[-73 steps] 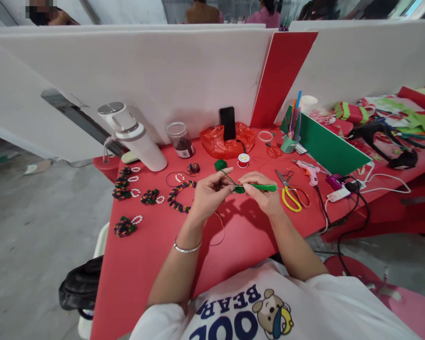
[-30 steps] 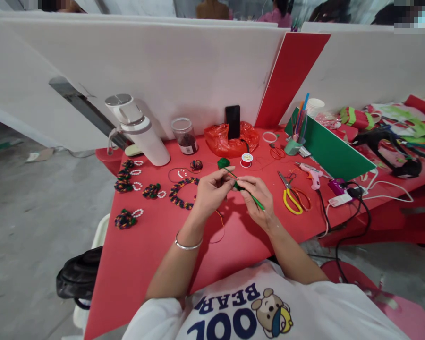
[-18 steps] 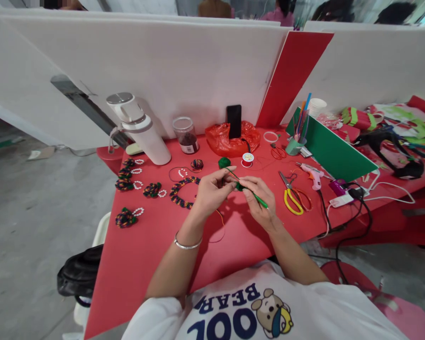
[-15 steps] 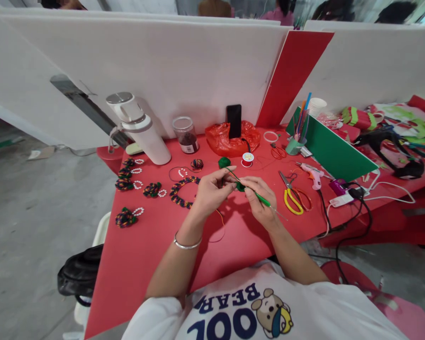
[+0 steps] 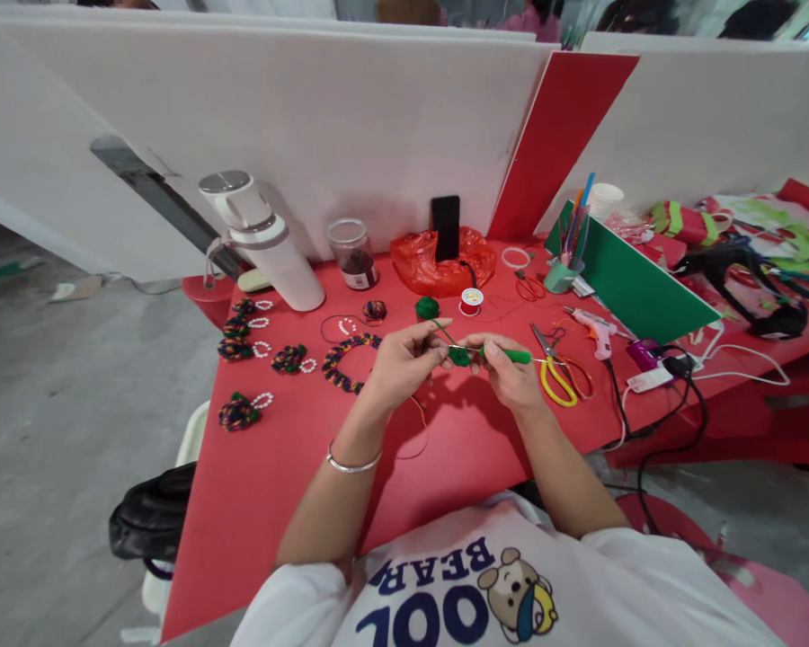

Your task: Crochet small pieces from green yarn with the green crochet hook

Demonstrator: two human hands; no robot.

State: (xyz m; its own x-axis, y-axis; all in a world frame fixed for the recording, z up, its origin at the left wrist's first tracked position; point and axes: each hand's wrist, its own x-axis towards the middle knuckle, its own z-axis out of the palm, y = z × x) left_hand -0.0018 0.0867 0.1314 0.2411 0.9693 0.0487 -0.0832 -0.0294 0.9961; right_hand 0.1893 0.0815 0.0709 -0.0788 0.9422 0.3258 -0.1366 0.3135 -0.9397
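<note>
My left hand [image 5: 404, 362] pinches a small green crocheted piece [image 5: 459, 357] above the red table [image 5: 289, 503], with green yarn running back to a green yarn ball [image 5: 427, 308]. My right hand [image 5: 509, 370] is closed on a green-handled crochet hook [image 5: 509, 356], held nearly level with its tip at the green piece. A thin orange thread [image 5: 419, 422] trails below my left wrist.
Yellow-handled scissors [image 5: 554, 372] and a glue gun [image 5: 593, 328] lie right of my hands. Several beaded yarn flowers [image 5: 237, 412] and a yarn ring [image 5: 342, 363] lie to the left. A white bottle [image 5: 262, 243], jar [image 5: 352, 254], phone [image 5: 446, 227], red bag [image 5: 422, 265] and thread spool [image 5: 471, 301] stand behind.
My right hand has swung the crochet hook from pointing down-right to nearly level, its handle now pointing right. My left hand keeps its pinch on the green piece.
</note>
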